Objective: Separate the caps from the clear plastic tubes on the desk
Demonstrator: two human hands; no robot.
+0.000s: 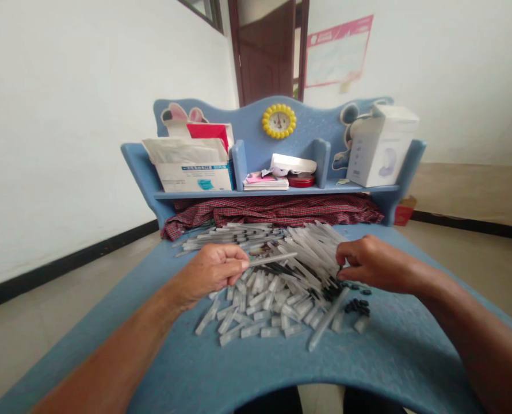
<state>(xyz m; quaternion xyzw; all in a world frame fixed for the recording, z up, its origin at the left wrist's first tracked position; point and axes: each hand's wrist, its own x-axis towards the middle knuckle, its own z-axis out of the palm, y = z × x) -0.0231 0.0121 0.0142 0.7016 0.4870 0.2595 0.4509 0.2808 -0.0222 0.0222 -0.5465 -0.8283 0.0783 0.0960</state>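
My left hand point(217, 269) is closed in a pinch on one end of a clear pen barrel point(275, 259), which points right over the pile. At the right, my right hand point(368, 263) pinches a small dark piece, mostly hidden by the fingertips. Below that hand lie several small black plugs point(358, 307). Short translucent pen caps point(256, 313) are heaped between the hands and toward me. Behind them rest long translucent pen barrels point(312, 247), some with dark ends. One loose barrel point(328, 319) lies slanted at the heap's right front.
The blue table point(187, 368) has a curved front edge. Along its back lies a red checked cloth point(277, 210) under a blue shelf point(256, 194). On the shelf are a mask box point(195, 175), papers point(265, 184), a red round tin point(301, 181) and a white box point(383, 146).
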